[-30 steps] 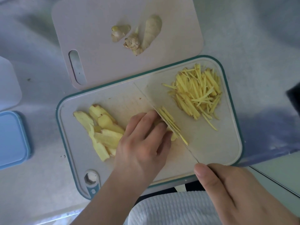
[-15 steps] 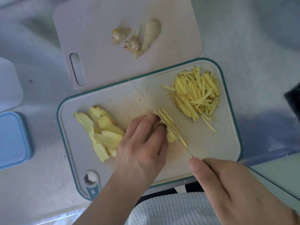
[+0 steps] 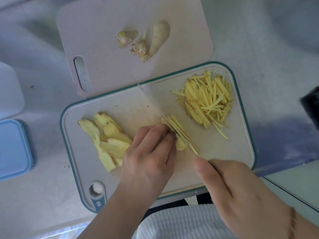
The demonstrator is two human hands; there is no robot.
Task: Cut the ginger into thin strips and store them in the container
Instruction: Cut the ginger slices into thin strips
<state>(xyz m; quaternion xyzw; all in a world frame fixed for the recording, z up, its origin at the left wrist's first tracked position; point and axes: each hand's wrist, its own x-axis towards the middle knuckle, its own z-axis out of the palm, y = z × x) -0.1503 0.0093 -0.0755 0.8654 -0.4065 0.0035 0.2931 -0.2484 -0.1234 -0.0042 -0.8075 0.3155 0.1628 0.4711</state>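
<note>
I'm looking down on the grey counter (image 3: 259,40), matte and a bit mottled, with two boards on it. The far one is a plain pale board (image 3: 96,31), smooth, with a slot handle; on it sit knobbly ginger offcuts (image 3: 139,48) and one smooth tapered piece (image 3: 159,37). The near one is the teal-rimmed cutting board (image 3: 241,149), faintly stained where the blade works. At the left edge I see a blue, soft-cornered container or lid (image 3: 12,149), I can't tell which, and nothing yellow on it.

Progress, as I judge it: roughly halfway through the cutting. A loose heap of fine, straight yellow strips (image 3: 205,100) lies at the board's right. A fan of flat, moist-looking slices (image 3: 107,144) waits on the left, uncut. Storing hasn't begun.

My left hand (image 3: 148,159) has its fingers curled down, pinning a small stack of slices (image 3: 179,144) in the middle of the board. My right hand (image 3: 241,192) is wrapped around the knife handle, forefinger extended along the top; the thin blade (image 3: 155,104) runs diagonally, its edge down in the stack. Just right of the blade lie a few fresh strips (image 3: 176,123), touching it.
</note>
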